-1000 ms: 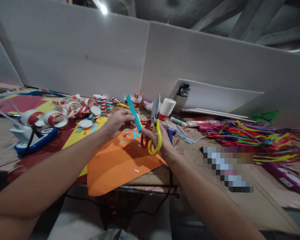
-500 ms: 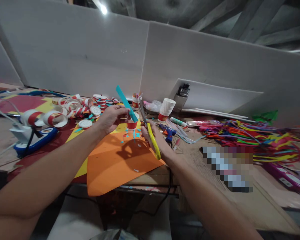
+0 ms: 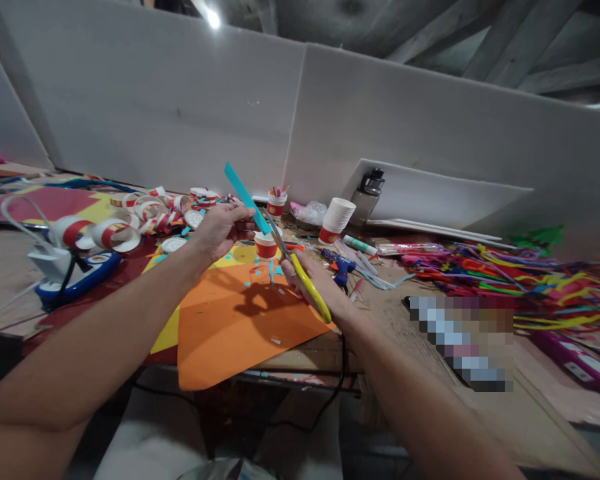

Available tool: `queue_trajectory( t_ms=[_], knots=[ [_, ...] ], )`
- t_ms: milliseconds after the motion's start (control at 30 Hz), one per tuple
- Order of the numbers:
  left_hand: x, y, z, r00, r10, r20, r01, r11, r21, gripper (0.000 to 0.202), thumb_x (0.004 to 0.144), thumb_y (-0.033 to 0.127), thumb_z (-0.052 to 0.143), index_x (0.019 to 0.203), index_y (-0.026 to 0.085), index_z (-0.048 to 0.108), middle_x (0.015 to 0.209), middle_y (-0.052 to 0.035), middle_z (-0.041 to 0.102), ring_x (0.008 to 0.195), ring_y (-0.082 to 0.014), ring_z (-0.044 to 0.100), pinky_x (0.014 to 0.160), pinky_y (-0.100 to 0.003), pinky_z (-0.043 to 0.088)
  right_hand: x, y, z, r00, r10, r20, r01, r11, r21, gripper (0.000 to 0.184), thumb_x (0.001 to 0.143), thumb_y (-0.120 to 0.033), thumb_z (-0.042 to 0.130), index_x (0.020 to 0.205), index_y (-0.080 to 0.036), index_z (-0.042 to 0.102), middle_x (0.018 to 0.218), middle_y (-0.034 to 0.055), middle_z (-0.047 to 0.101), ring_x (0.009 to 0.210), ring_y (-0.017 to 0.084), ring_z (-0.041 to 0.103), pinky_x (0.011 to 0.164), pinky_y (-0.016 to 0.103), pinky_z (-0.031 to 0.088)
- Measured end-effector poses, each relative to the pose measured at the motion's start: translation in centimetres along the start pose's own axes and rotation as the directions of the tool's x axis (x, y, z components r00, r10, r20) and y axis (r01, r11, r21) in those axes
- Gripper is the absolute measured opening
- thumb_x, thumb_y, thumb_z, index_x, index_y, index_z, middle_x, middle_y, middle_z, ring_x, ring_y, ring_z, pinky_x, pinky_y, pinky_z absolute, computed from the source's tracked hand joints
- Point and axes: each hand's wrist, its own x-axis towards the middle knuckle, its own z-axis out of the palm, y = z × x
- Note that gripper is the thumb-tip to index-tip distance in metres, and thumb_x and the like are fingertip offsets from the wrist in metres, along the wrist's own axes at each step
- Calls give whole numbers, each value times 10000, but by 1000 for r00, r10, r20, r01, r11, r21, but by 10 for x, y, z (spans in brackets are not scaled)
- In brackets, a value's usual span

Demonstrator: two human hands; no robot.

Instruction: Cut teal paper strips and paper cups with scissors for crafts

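My left hand (image 3: 220, 229) pinches a teal paper strip (image 3: 245, 197) that slants up and to the left. My right hand (image 3: 317, 283) grips yellow-handled scissors (image 3: 300, 273), whose blades reach the lower end of the strip. Both hands hover above an orange sheet (image 3: 240, 320) dotted with small teal and white scraps. A small red and white cup (image 3: 266, 244) stands on the table just behind the scissors.
Cut paper-cup rings (image 3: 115, 230) litter the left side beside a blue and white device (image 3: 75, 273). A stack of paper cups (image 3: 336, 219), a dark bottle (image 3: 370, 190), a blue glue gun (image 3: 341, 265) and a heap of coloured straws (image 3: 525, 280) lie to the right.
The scissors have tipped from upright to pointing left at the strip's base. The teal strip has risen and leaned further left. The view has shifted slightly.
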Motion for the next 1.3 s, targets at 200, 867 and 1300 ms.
queue_trajectory(
  t_ms=[200, 867, 1300],
  knots=[
    [-3, 1, 4, 1000, -13, -13, 13, 1000, 17, 206, 635, 219, 739, 696, 135, 561, 654, -21, 651, 563, -108, 615, 554, -233, 486, -2, -1, 2, 1000, 5, -5, -4, 998, 55, 333, 865, -512, 584, 786, -211, 468, 619, -43, 461, 505, 85, 406, 434, 199, 323],
    [-5, 2, 6, 1000, -14, 17, 14, 1000, 16, 209, 653, 229, 758, 701, 131, 580, 651, -15, 653, 577, -110, 624, 576, -232, 482, -5, -8, 4, 998, 58, -6, -57, 988, 140, 327, 857, -520, 606, 838, -209, 505, 614, -58, 441, 475, 70, 394, 418, 181, 350],
    [-3, 0, 3, 999, 7, 48, -8, 1000, 11, 216, 649, 249, 769, 692, 124, 599, 638, -18, 639, 561, -96, 586, 566, -224, 461, -7, -6, 5, 998, 56, -24, -50, 982, 180, 351, 840, -516, 627, 752, -212, 475, 574, -53, 442, 452, 69, 387, 399, 178, 316]
  ],
)
